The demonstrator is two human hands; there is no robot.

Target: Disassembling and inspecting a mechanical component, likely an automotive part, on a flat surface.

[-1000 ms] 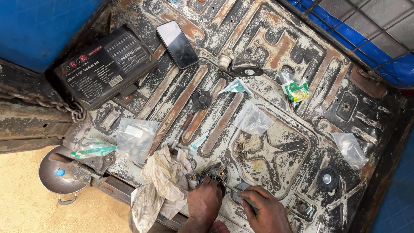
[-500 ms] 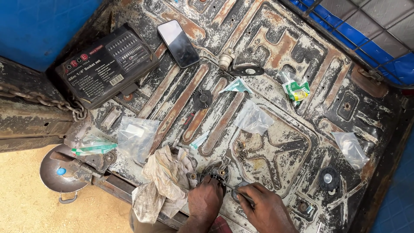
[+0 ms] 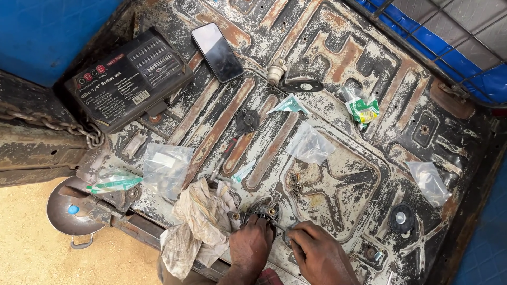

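Far left: black rectangular tool case (image 3: 129,79), lid printed in white with a small red patch, lying askew on the rusted metal floor (image 3: 327,47). Just right of it, a dark-screened phone (image 3: 217,51), face up, blank. Clear plastic bags scattered: one left-centre (image 3: 166,168), one centre (image 3: 309,143), one far right (image 3: 429,182). Green-and-white packet (image 3: 362,108) right of centre, far side; greenish wrapper (image 3: 112,181) at near left; small teal sachet (image 3: 289,104) centre.

Bright, even daylight fills the scene, with soft, short shadows under the loose items above the left hand (image 3: 251,247) and right hand (image 3: 319,256). The picture is sharp throughout. A phone (image 3: 217,51), far above the hands, reflects pale glare.
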